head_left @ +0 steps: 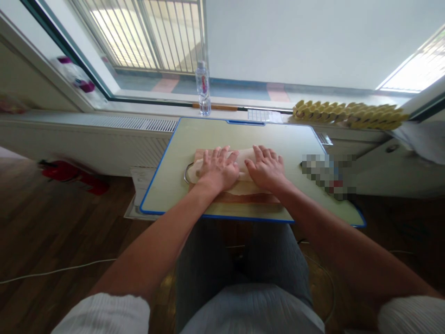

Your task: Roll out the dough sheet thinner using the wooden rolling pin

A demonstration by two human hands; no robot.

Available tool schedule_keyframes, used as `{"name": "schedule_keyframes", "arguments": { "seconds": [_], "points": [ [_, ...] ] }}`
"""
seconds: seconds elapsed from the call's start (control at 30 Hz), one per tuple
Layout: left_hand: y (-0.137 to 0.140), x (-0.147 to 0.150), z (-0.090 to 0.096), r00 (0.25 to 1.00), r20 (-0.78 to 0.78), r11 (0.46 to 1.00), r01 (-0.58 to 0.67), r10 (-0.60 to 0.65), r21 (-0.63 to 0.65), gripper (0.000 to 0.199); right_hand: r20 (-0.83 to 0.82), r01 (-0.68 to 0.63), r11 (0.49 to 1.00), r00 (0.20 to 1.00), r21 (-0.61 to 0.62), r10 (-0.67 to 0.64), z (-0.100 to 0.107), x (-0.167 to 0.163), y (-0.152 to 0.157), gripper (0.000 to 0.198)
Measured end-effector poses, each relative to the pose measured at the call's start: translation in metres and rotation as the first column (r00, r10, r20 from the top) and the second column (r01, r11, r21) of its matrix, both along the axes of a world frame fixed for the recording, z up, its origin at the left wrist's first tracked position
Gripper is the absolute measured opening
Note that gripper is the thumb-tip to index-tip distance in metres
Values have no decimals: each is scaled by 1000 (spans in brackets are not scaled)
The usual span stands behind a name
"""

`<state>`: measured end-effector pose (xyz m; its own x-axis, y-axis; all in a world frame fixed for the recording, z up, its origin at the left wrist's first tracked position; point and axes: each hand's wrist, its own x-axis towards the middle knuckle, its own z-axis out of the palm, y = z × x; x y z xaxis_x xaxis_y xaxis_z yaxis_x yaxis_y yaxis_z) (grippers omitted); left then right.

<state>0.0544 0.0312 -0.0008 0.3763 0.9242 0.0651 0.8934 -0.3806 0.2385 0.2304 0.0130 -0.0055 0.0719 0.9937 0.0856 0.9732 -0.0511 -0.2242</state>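
Both my hands press flat on a thin, pale, dough-like sheet (244, 188); its exact kind I cannot make out. My left hand (218, 169) rests on its left half, fingers spread and pointing away from me. On the right half lies my right hand (267, 168), palm down, with the thumb apart. Under the sheet is a wooden cutting board (239, 199) with a metal ring handle (187, 173) at its left end. Parts of the sheet and board are hidden by my hands.
The cutting board lies on a pale green, blue-edged board (167, 185). A pixelated object (323, 176) lies at its right. Behind, on the sill, stand a water bottle (203, 88) and yellow egg-carton-like trays (347, 114). A red fire extinguisher (74, 176) is at lower left.
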Motion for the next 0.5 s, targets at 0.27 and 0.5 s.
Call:
{"name": "schedule_keyframes", "arguments": {
  "seconds": [0.27, 0.5],
  "points": [
    [-19, -3, -7, 996, 87, 999, -15, 11, 41, 54, 46, -16, 997, 999, 77, 13, -3, -6, -23, 69],
    [-37, -7, -9, 999, 50, 993, -12, 7, 113, 54, 74, -11, 996, 997, 83, 5, 0, -13, -41, 67]
  ]
}}
